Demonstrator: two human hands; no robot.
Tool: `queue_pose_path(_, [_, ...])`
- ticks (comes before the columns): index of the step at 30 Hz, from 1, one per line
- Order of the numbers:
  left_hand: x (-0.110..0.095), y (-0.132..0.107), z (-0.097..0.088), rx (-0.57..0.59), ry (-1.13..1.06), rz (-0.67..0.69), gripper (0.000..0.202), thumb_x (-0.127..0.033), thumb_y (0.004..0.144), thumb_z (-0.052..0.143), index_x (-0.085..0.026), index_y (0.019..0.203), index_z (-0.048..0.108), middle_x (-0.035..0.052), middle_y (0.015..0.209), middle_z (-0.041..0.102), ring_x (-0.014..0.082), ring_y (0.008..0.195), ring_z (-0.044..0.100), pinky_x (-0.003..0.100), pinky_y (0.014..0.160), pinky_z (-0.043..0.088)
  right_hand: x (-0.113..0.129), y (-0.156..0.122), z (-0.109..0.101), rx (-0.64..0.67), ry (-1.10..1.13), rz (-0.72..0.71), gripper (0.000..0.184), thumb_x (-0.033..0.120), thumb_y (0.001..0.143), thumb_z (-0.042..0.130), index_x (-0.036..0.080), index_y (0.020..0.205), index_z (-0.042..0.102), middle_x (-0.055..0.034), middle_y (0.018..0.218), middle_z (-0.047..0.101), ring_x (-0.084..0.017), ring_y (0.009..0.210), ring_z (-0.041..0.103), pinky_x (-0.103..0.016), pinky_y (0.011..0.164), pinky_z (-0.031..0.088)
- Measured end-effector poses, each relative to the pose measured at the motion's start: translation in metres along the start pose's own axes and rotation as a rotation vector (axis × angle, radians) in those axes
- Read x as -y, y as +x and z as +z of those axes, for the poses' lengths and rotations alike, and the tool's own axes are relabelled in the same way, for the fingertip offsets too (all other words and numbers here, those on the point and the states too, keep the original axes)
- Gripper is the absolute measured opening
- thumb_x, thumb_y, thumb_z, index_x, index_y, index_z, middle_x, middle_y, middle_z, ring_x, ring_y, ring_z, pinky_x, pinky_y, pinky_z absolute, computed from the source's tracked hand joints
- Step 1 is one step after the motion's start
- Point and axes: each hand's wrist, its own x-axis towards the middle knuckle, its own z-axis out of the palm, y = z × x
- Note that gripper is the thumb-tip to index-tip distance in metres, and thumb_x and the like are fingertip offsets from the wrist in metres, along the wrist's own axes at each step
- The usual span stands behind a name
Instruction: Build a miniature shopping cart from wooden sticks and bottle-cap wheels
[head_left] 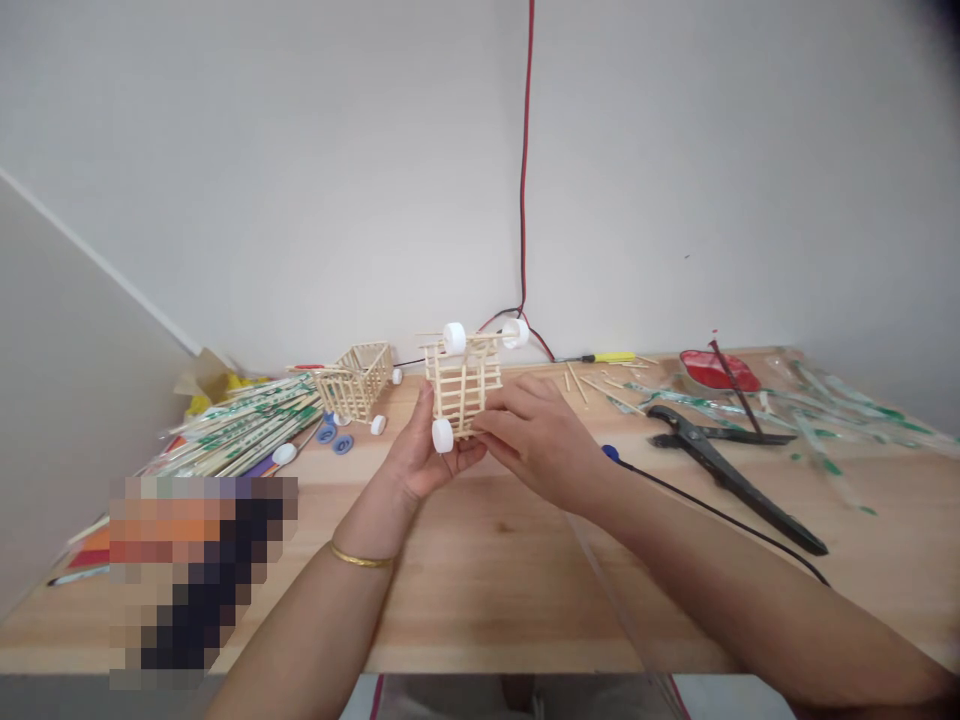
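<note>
A small cart of thin wooden sticks is held up over the middle of the table, its slatted underside towards me. Three white cap-like wheels show on it: two along the top edge and a white wheel at the lower left. My left hand grips the cart from the left and below, thumb along its side. At the lower right corner, the fingers of my right hand pinch the frame; whatever lies under these fingertips is hidden. Behind to the left stands a second stick cart with white wheels.
Paper-wrapped chopsticks pile up at left, near blue caps. On the right lie black-handled cutters, a red dish, torn plastic wrappers and a black cord. A yellow-handled screwdriver rests by the wall.
</note>
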Motion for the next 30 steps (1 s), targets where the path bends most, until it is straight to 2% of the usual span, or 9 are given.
queue_pose_path(5, [0.001, -0.001, 0.002, -0.018, 0.016, 0.008, 0.065, -0.069, 0.087, 0.036, -0.013, 0.097, 0.068, 0.0099, 0.078, 0.071, 0.0178, 0.066, 0.067, 0.030, 0.061, 0.057, 0.000, 0.000, -0.002, 0.028, -0.010, 0.000, 0.014, 0.020, 0.092, 0.053, 0.020, 0.088, 0.067, -0.0053, 0.090, 0.063, -0.020, 0.088, 0.047, -0.034, 0.078, 0.033])
queue_pose_path(12, [0.003, 0.003, -0.005, 0.045, -0.013, 0.015, 0.060, -0.067, 0.085, 0.044, -0.014, 0.103, 0.067, 0.0102, 0.085, 0.072, 0.0181, 0.072, 0.068, 0.030, 0.067, 0.058, -0.001, -0.001, -0.004, 0.061, -0.026, 0.004, 0.015, 0.021, 0.093, 0.053, 0.019, 0.087, 0.066, -0.0060, 0.089, 0.062, -0.020, 0.087, 0.047, -0.034, 0.078, 0.032])
queue_pose_path(20, [0.006, 0.004, -0.016, 0.227, 0.027, 0.100, 0.044, -0.047, 0.084, 0.063, -0.013, 0.113, 0.062, 0.0127, 0.108, 0.070, 0.0210, 0.091, 0.069, 0.035, 0.083, 0.058, -0.004, -0.003, -0.006, 0.041, -0.043, -0.014, 0.013, 0.019, 0.093, 0.052, 0.020, 0.092, 0.065, -0.0061, 0.094, 0.062, -0.020, 0.090, 0.047, -0.035, 0.080, 0.033])
queue_pose_path(23, [0.007, 0.005, -0.017, 0.256, 0.026, 0.108, 0.039, -0.039, 0.080, 0.070, -0.013, 0.109, 0.063, 0.0118, 0.108, 0.070, 0.0210, 0.091, 0.069, 0.034, 0.083, 0.059, -0.004, -0.003, -0.007, 0.034, -0.071, -0.018, 0.014, 0.019, 0.094, 0.050, 0.020, 0.091, 0.064, -0.0061, 0.095, 0.062, -0.020, 0.092, 0.047, -0.036, 0.081, 0.032])
queue_pose_path(26, [0.007, 0.005, -0.018, 0.283, 0.028, 0.126, 0.044, -0.037, 0.073, 0.078, -0.014, 0.108, 0.063, 0.0104, 0.108, 0.071, 0.0216, 0.092, 0.069, 0.034, 0.082, 0.059, -0.003, -0.003, -0.006, 0.033, -0.086, -0.015, 0.015, 0.018, 0.094, 0.050, 0.019, 0.089, 0.063, -0.0059, 0.096, 0.062, -0.020, 0.093, 0.048, -0.036, 0.081, 0.032])
queue_pose_path(30, [0.007, 0.005, -0.020, 0.279, 0.047, 0.126, 0.041, -0.032, 0.076, 0.076, -0.014, 0.110, 0.063, 0.0107, 0.110, 0.070, 0.0217, 0.096, 0.069, 0.035, 0.086, 0.058, -0.003, -0.003, -0.006, 0.010, -0.062, -0.001, 0.013, 0.018, 0.093, 0.051, 0.021, 0.090, 0.063, -0.0060, 0.097, 0.064, -0.021, 0.094, 0.049, -0.037, 0.082, 0.032])
